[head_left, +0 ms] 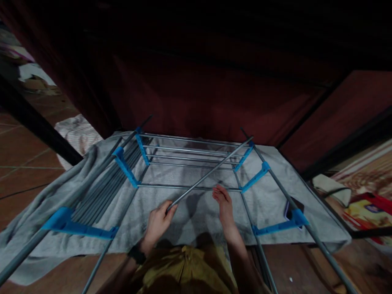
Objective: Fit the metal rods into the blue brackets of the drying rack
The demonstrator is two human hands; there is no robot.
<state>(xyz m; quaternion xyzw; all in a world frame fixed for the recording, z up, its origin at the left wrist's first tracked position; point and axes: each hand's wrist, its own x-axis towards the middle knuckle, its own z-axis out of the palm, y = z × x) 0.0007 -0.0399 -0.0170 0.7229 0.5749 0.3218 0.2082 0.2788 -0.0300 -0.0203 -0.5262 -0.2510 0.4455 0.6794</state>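
A grey metal drying rack with blue plastic joints lies on a grey cloth spread on the floor. My left hand is closed on the near end of a loose grey rod that slants up and right across the rack to a blue joint. My right hand stretches forward, fingers together and extended, with its fingertips at the rack's nearest crossbar. It holds nothing.
A dark red wardrobe front rises just behind the rack. Tiled floor and a crumpled white cloth lie at the left. A dark phone rests on the grey cloth at the right; beyond it are a patterned rug and a red item.
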